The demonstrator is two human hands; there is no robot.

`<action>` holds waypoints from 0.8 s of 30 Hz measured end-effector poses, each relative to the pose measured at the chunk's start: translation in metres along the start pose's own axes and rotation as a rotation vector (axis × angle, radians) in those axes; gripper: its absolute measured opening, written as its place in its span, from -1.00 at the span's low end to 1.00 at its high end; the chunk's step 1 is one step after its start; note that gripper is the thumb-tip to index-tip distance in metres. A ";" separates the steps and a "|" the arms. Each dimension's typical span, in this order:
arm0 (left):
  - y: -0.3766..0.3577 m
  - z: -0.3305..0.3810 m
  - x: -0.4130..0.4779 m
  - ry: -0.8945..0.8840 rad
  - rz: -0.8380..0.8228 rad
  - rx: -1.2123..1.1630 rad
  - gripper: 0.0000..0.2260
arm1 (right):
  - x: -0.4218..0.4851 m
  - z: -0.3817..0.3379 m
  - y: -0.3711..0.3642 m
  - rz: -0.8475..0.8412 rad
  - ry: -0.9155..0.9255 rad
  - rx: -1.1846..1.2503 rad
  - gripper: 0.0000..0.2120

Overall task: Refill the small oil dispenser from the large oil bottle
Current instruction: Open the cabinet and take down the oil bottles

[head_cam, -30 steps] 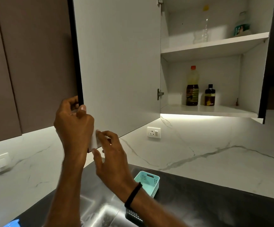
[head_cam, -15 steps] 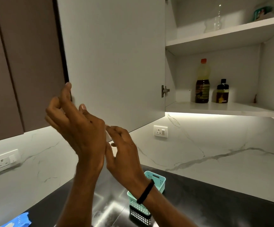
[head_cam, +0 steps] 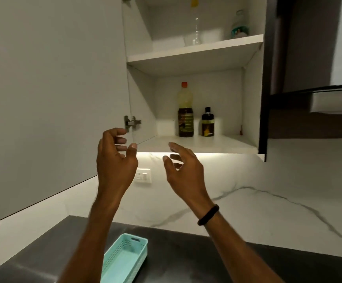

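Both hands, left (head_cam: 115, 160) and right (head_cam: 183, 168), hover empty with loose fingers below the shelf (head_cam: 223, 145) holding bottle (head_cam: 185, 111) and dispenser (head_cam: 207, 123).

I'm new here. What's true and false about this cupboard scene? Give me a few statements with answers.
1. The cabinet door stands open. True.
2. The large oil bottle has a green cap. False: its cap is orange.
3. The left hand grips the small oil dispenser. False: it holds nothing; the dispenser stands on the lower shelf.
4. The dispenser stands right of the large bottle. True.
5. The teal basket lies upside down. False: it sits upright on the dark counter.
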State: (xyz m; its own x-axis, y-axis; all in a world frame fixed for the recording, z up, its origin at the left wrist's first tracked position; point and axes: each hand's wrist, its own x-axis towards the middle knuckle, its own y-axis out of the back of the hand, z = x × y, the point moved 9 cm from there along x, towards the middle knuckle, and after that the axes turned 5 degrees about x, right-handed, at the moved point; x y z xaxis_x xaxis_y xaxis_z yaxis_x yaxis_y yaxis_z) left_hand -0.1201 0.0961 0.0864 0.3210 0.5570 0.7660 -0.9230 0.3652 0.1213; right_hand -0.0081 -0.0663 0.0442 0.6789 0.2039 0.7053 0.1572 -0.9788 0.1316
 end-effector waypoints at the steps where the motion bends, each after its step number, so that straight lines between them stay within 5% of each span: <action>1: -0.020 -0.001 0.004 0.032 -0.041 -0.016 -0.66 | 0.012 0.009 0.017 0.007 -0.018 -0.028 -0.58; 14: -0.282 -0.015 0.082 0.293 -0.670 -0.305 -0.71 | 0.186 0.150 0.124 0.028 -0.424 -0.025 -0.54; 17: -0.335 -0.024 0.104 0.285 -0.764 -0.262 -0.86 | 0.221 0.173 0.123 0.015 -0.482 -0.050 -0.55; 20: -0.384 -0.038 0.121 0.271 -0.834 -0.177 -0.85 | 0.245 0.190 0.118 0.025 -0.550 -0.060 -0.83; 22: -0.412 -0.045 0.129 0.261 -0.879 -0.131 -0.92 | 0.260 0.202 0.112 0.008 -0.604 -0.099 -0.72; 24: -0.433 -0.049 0.133 0.255 -0.937 -0.101 -0.73 | 0.272 0.214 0.110 -0.001 -0.645 -0.151 -0.65</action>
State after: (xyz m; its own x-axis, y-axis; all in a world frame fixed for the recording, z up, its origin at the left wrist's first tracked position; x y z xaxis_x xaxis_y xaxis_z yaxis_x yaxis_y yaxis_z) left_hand 0.3328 0.0490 0.1050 0.9627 0.1487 0.2261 -0.2519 0.7981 0.5474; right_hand 0.3478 -0.1137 0.1014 0.9796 0.1305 0.1531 0.0872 -0.9613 0.2612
